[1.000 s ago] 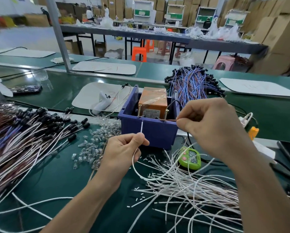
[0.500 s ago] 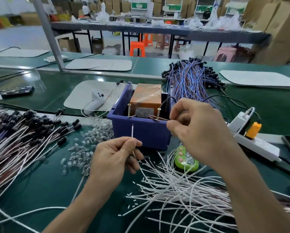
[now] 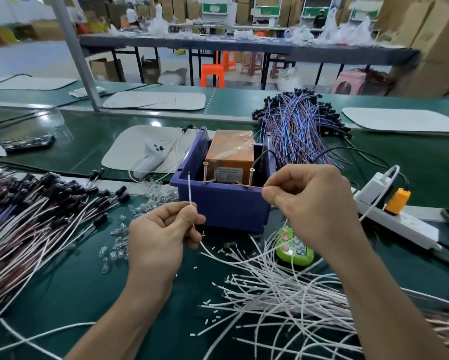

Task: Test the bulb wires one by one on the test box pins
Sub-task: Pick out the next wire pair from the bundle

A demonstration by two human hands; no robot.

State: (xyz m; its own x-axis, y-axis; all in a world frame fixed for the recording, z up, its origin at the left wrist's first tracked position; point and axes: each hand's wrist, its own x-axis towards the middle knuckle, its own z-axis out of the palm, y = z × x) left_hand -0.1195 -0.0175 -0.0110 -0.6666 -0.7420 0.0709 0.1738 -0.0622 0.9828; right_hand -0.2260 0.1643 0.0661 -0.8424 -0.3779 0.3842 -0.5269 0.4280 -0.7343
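A blue test box (image 3: 223, 206) holds an orange unit (image 3: 231, 149) and has two upright screw pins, the left pin (image 3: 205, 172) and the right pin (image 3: 251, 178), on its front rim. My left hand (image 3: 161, 235) pinches a white wire (image 3: 190, 188) whose end points up, just left of the left pin and apart from it. My right hand (image 3: 309, 201) pinches a thin reddish wire end (image 3: 254, 187) that lies against the base of the right pin. The white wire loops down under both hands.
Loose white wires (image 3: 283, 302) lie at the front right. Black-tipped wires (image 3: 36, 211) spread on the left, clear bulbs (image 3: 119, 237) between them. A green timer (image 3: 293, 249), a white power strip (image 3: 397, 216), blue-brown wires (image 3: 298, 126) and a white glue gun (image 3: 150, 157) surround the box.
The white wire in my left hand has moved left, away from the box front towards its left corner. My right hand stays by the right pin. The camera has shifted slightly.
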